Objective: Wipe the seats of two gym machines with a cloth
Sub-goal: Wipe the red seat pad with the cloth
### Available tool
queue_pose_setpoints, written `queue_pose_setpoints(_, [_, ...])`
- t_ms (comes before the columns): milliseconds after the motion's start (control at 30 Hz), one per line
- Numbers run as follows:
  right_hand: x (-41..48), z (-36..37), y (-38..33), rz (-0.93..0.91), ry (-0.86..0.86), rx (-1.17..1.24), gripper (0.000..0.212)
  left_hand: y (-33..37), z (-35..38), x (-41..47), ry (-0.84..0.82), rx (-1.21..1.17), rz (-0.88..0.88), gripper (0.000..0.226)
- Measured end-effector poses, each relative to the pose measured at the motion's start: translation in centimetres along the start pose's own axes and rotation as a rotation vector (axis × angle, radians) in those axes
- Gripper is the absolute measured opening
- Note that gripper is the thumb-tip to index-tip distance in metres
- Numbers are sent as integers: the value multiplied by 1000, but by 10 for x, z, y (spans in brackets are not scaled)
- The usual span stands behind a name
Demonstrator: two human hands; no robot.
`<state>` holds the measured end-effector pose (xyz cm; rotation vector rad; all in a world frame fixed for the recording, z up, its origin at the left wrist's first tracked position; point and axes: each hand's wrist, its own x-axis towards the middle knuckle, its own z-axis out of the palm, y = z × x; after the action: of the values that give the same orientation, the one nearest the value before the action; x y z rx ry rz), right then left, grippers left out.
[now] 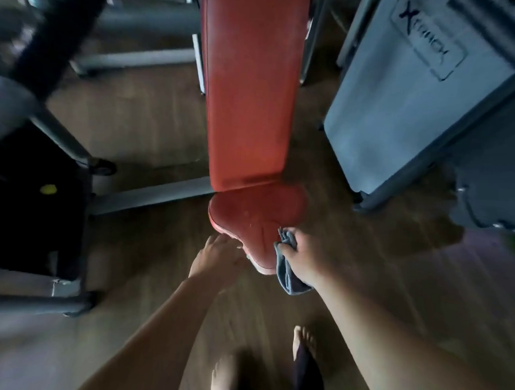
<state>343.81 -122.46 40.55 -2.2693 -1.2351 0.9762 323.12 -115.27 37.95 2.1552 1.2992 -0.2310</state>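
A red padded seat (249, 218) sits low in the middle of the view, below a long red backrest (250, 90) that runs up and away from me. My right hand (302, 254) grips a blue-grey cloth (285, 268) at the seat's near right edge, and part of the cloth hangs down past my wrist. My left hand (217, 257) hovers with fingers spread just beside the seat's near left corner. I cannot tell whether it touches the pad. The picture is blurred by motion.
A grey weight-stack housing (403, 113) stands close on the right. Grey machine frame tubes (149, 195) and a black padded part (29, 206) fill the left. The floor (152, 123) is brown wood. My bare feet (302, 343) show at the bottom.
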Motion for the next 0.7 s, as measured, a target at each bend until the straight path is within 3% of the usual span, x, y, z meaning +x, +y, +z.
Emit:
queue_pose_setpoints(67, [44, 15, 16, -79, -13, -122, 34, -15, 32, 34, 37, -19, -57, 60])
queue_pose_setpoints(200, [124, 60, 51, -257, 8, -296, 29, -15, 64, 73, 201, -124, -116, 50])
queue_pose_setpoints(300, [163, 93, 75, -388, 44, -363, 41, -26, 94, 111, 333, -123, -96, 52])
queue_pose_setpoints(433, [177, 113, 95, -547, 39, -445, 67, -45, 131, 149, 369, -46, -65, 62])
queue_pose_setpoints(700, [169, 116, 113, -648, -31, -622, 63, -58, 164, 164, 398, 28, -54, 66])
